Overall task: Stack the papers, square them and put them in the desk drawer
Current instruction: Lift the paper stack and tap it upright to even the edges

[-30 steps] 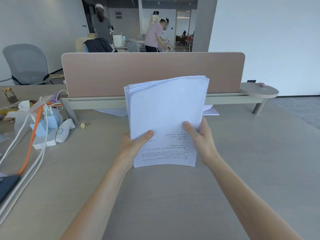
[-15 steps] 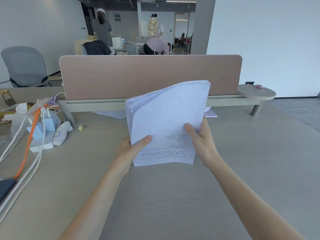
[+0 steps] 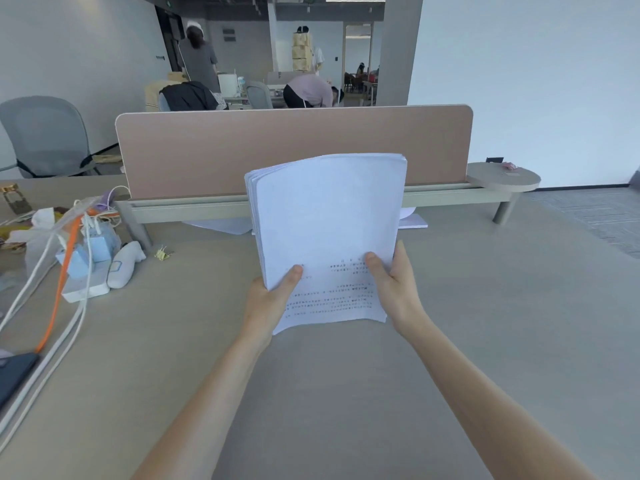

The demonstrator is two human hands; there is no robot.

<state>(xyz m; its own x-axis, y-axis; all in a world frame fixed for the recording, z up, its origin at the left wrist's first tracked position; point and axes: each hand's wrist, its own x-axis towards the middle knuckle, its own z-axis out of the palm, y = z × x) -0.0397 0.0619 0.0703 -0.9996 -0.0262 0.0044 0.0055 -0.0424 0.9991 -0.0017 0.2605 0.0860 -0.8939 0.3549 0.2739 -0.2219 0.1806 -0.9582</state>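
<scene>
A thick stack of white printed papers (image 3: 325, 223) stands nearly upright on its lower edge on the grey desk (image 3: 485, 323), in the middle of the view. My left hand (image 3: 273, 299) grips its lower left side, thumb on the front sheet. My right hand (image 3: 393, 282) grips its lower right side the same way. The sheets fan slightly at the top left corner. More white sheets (image 3: 221, 226) lie flat on the desk behind the stack, partly hidden. No drawer is in view.
A pink divider panel (image 3: 294, 147) on a rail crosses the desk behind the stack. At the left lie a power strip (image 3: 85, 289) with chargers, white and orange cables (image 3: 59, 292), a binder clip (image 3: 162, 253) and a dark phone (image 3: 14, 375). People stand beyond the divider.
The stack has been tipped more upright and its top edges have come closer together. Both hands keep the same grip low on the sides.
</scene>
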